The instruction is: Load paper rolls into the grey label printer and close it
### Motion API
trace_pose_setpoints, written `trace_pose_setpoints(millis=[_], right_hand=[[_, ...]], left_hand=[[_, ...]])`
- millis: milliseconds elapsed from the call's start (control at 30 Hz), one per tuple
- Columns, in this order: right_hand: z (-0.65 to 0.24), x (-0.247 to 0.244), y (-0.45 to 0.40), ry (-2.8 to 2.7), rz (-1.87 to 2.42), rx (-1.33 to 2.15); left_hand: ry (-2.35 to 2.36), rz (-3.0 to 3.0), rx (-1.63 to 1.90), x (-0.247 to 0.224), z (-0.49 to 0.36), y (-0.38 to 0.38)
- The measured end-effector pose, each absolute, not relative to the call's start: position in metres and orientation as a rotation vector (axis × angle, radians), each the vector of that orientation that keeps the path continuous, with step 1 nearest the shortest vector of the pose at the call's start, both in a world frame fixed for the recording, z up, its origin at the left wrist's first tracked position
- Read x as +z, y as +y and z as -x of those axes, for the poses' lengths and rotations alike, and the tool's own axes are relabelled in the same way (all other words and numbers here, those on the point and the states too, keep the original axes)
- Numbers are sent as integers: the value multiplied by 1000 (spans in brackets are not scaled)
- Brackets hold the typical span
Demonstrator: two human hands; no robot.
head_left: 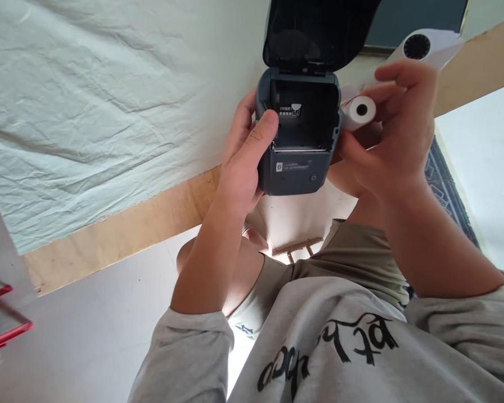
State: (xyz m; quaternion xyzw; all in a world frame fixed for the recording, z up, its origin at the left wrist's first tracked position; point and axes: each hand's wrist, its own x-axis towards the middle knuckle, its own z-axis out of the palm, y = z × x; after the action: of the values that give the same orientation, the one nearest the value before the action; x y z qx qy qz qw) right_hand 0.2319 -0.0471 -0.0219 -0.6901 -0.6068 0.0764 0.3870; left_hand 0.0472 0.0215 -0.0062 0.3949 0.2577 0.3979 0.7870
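Note:
My left hand is wrapped around the left side of a dark blue-grey portable label printer, its thumb over the rim of the paper bay. The printer's black lid stands raised, and the bay shows a small white sticker with no roll inside. Just right of the printer, my right hand holds a small white paper roll with a dark core hole between thumb and fingers. The index finger is raised apart from it. Part of the roll is hidden behind the printer's edge.
A larger white roll with a black core lies behind my right hand, beside a dark flat panel. Wrinkled pale cloth covers the table, whose wooden edge runs across. Red-edged items show at lower left.

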Motion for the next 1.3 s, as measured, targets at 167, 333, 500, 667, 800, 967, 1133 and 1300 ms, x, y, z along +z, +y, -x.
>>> trace_pose_setpoints(millis=[167,333,500,667,800,967,1133,1300], right_hand=[[-230,-21,-49,-1649,1731,158],[-231,-23,-50,-1609,1748,94],[-231,-24,-53,-1661,1730,42],[-228,-25,-53,-1635,1751,20],[-227,-27,-55,-1622,1748,128],[-221,-25,-52,-1667,1730,-6],[-222,-34,-47,-1567,1704,-39],[-229,-27,-49,-1410,1425,13]], left_hand=[[557,-876,846,-6,-48,22],[551,-871,856,-6,-49,21],[557,-919,863,-4,-49,20],[565,-898,874,-5,-49,21],[575,-880,872,-4,-49,20],[658,-947,843,0,-49,18],[603,-912,841,-3,-48,21],[606,-857,845,-4,-46,21]])
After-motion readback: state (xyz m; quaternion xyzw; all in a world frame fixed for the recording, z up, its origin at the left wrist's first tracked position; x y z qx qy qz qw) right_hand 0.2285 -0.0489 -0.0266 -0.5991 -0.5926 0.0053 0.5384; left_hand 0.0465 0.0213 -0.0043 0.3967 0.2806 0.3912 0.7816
